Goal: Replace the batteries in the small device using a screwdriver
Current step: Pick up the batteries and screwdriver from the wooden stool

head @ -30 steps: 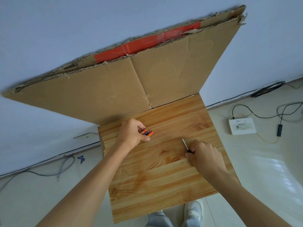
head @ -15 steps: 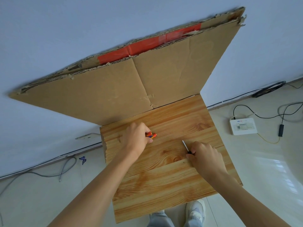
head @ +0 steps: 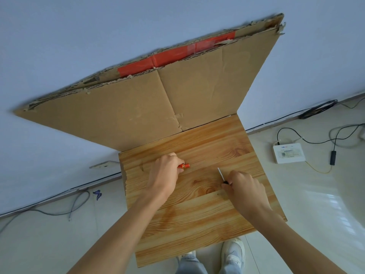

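Observation:
Small orange batteries (head: pixel 185 166) lie on the wooden table (head: pixel 197 214), partly under the fingertips of my left hand (head: pixel 165 175), which closes on them. My right hand (head: pixel 245 186) grips a screwdriver (head: pixel 221 174); its thin metal shaft points up and left over the tabletop, and the dark handle is mostly hidden in my fist. No small device shows in this view.
A large flattened cardboard sheet (head: pixel 158 105) with a red strip leans against the wall behind the table. On the floor to the right lies a white router (head: pixel 289 154) with cables (head: pixel 333 153). More cables (head: pixel 75 206) run along the left floor. My shoes (head: pixel 234 252) show below the table's front edge.
My left hand has closed further over the batteries, covering more of them. My right hand with the screwdriver has stayed almost in place.

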The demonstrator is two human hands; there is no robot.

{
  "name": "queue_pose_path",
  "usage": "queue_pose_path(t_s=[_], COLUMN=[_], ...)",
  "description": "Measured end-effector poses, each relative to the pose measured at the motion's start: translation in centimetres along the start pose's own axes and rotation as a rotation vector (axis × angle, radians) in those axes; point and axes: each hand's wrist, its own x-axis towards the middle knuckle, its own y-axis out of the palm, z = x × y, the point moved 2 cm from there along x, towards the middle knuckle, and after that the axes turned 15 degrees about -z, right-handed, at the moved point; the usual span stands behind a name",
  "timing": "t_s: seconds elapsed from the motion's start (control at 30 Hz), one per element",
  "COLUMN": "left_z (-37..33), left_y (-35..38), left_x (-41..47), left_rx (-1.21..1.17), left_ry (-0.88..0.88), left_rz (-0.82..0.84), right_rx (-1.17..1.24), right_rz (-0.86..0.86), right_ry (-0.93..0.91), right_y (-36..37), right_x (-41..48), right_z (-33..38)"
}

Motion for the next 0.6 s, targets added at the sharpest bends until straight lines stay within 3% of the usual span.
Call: queue_pose_path(t_s=[0.3,0.6], left_z=[-2.7,-11.6], left_y=[-5.3,-23.1], left_x=[-0.3,-5.5], left_rx=[-0.373,-0.623], left_ry=[-0.143,-0.011], left_rz=[0.042,0.042], right_rx=[0.100,0.382], right_rz=[-0.075,-0.207], right_ry=[0.018,0.067], right_y=[-6.3,-22.4], right_x=[-0.9,-6.5], right_z=[1.8,4.1])
